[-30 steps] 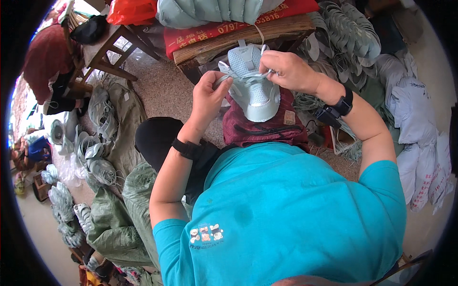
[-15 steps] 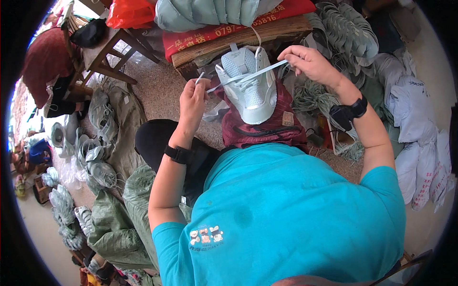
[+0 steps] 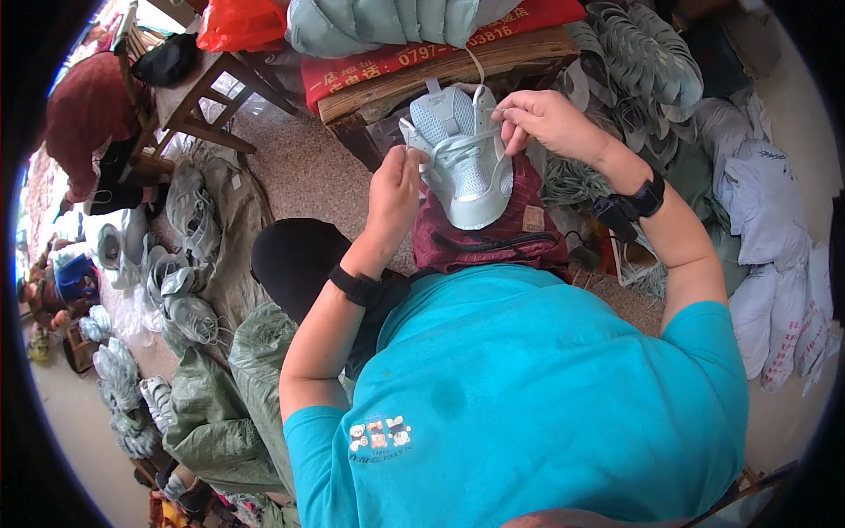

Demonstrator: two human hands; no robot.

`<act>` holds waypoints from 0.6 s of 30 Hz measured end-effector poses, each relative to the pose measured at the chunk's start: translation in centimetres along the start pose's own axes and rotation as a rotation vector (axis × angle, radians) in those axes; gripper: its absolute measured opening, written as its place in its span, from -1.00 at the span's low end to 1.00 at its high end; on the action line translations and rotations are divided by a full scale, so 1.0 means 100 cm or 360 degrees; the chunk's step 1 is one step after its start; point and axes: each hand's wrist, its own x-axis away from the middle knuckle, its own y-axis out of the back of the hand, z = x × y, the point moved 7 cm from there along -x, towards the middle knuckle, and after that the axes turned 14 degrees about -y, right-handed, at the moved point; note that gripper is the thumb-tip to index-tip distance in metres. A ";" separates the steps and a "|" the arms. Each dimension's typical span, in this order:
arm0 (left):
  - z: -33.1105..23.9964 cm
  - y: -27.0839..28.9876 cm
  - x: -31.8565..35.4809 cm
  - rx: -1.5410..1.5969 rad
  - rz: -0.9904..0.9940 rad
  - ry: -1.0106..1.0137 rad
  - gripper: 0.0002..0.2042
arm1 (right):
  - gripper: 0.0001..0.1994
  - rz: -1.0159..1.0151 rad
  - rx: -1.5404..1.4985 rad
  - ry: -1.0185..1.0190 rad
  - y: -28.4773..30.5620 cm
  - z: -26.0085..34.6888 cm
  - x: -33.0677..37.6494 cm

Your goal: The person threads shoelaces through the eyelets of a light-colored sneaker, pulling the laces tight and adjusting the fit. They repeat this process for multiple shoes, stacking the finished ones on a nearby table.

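Note:
A pale grey-blue sneaker upper [image 3: 468, 180] with a mesh tongue stands toe toward me on dark red cloth [image 3: 488, 242]. A light flat shoelace [image 3: 466, 150] crosses its lower eyelets. My left hand [image 3: 394, 192] is closed at the upper's left eyelet flap, its fingertips pinched; the lace end there is mostly hidden. My right hand [image 3: 544, 125] pinches at the right eyelet flap, thumb and forefinger together, with the lace close under its fingers.
Behind the upper is a wooden bench [image 3: 458, 75] with a red cloth and stacked grey uppers [image 3: 387, 22]. Bundled laces [image 3: 572, 172] hang to the right, near white sacks [image 3: 766, 202]. Finished-looking shoes [image 3: 189, 211] and green sacks [image 3: 211, 414] lie left. Another person [image 3: 92, 114] sits far left.
Both hands have come inward to the upper's eyelet flaps, my left moving right and my right moving left. The lace no longer stretches taut between them.

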 end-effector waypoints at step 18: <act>0.000 -0.010 -0.001 0.0590 0.0202 0.0433 -0.70 | -0.86 -0.0678 0.1621 0.0719 -0.029 0.042 -0.006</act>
